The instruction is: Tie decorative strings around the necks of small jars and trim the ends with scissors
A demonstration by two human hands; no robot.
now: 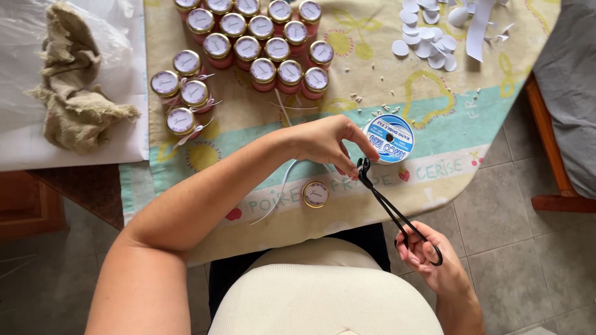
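Note:
My left hand (326,142) reaches across the table and pinches a thin white ribbon (280,189) at its fingertips, next to a blue and white ribbon spool (389,138). Black scissors (388,205) are held by my right hand (428,255) off the table's front edge, with the blade tips touching the ribbon by my left fingertips. A single small jar with a gold lid (315,194) stands on the tablecloth (428,111) just below my left forearm, with the ribbon trailing past it.
Several pink jars with labelled lids (261,43) stand at the back, three of them (181,99) tied with ribbon. White paper discs and scraps (431,37) lie at the back right. A beige cloth (77,80) rests on plastic at the left. A wooden chair (552,155) stands at the right.

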